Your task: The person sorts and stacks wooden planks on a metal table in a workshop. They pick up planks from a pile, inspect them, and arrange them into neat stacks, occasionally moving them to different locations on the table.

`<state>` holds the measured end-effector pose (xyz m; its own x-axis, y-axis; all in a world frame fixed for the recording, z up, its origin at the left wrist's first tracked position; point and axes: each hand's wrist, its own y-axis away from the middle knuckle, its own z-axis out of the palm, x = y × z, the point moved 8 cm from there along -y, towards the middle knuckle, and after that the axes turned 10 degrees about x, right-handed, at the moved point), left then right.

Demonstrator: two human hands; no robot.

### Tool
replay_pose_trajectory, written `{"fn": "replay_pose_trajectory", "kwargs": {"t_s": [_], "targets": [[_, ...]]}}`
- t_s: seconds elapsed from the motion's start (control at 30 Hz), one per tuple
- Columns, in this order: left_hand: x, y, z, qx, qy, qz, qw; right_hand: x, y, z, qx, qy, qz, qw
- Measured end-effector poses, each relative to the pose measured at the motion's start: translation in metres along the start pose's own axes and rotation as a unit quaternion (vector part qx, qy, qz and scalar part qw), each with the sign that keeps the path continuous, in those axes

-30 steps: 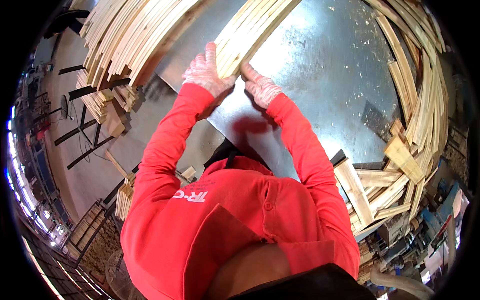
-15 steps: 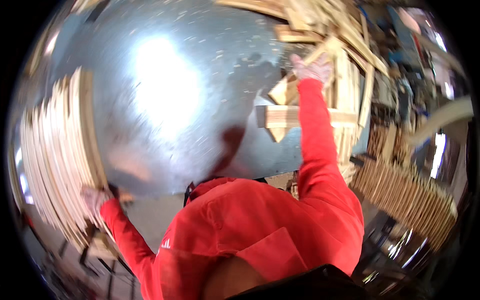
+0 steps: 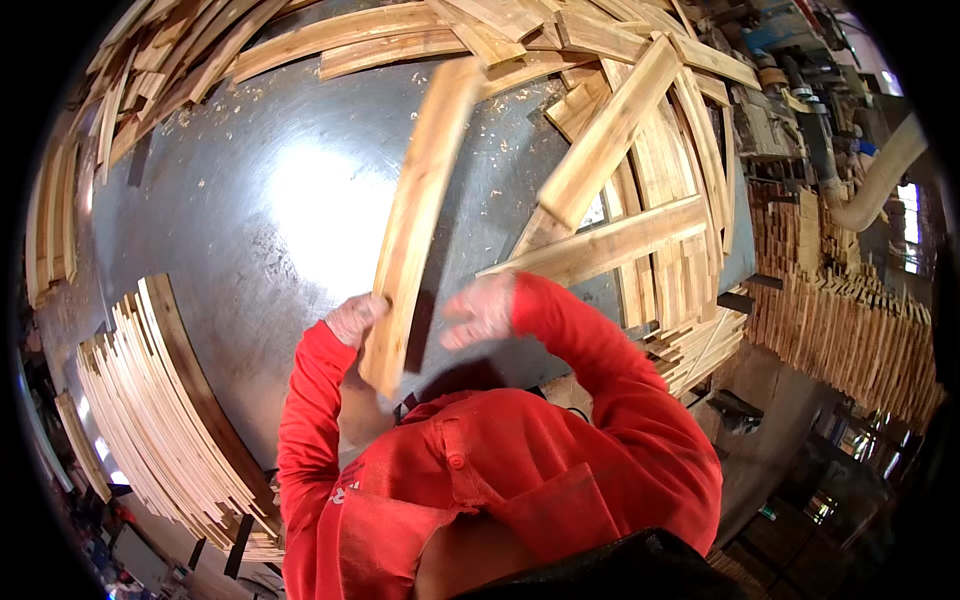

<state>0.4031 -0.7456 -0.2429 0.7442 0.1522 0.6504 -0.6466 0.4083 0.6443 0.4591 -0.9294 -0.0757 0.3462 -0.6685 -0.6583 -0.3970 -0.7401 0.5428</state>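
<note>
A long pale wooden plank [image 3: 420,200] stands tilted over the grey metal table [image 3: 260,220], its near end low in front of my chest. My left hand [image 3: 355,318] in a light glove grips the plank near that lower end. Just to the right of the plank is my right hand [image 3: 482,308], blurred, with fingers spread and a small gap between it and the wood. Both red sleeves rise from the lower edge.
A stack of thin planks [image 3: 170,420] lies along the table's left edge. Crossed planks [image 3: 620,170] pile up on the right side, and more [image 3: 330,40] lie along the back. Rows of slats [image 3: 850,320] and a hose [image 3: 880,170] stand beyond the right edge.
My hands were spread wide, left at the left stack and right reaching to the right pile. Now both are together in front of me, with a plank held up in the left.
</note>
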Motion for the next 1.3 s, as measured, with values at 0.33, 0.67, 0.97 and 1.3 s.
{"fn": "replay_pose_trajectory", "kwargs": {"t_s": [0.33,0.67,0.97,1.3], "targets": [[0.002,0.002,0.043,0.275,-0.098,0.046,0.955,0.272,0.11,-0.144,0.584,-0.129,0.601,0.531],[0.04,0.023,0.066,0.367,-0.294,0.18,0.864,0.068,0.003,0.012,0.277,-0.033,0.272,0.921],[-0.023,-0.013,0.048,0.269,0.016,0.0,0.963,0.151,0.116,0.083,0.129,0.477,-0.008,0.869],[0.01,0.061,0.002,0.39,-0.16,0.025,0.907,0.099,0.036,-0.096,0.439,-0.314,0.102,0.836]]}}
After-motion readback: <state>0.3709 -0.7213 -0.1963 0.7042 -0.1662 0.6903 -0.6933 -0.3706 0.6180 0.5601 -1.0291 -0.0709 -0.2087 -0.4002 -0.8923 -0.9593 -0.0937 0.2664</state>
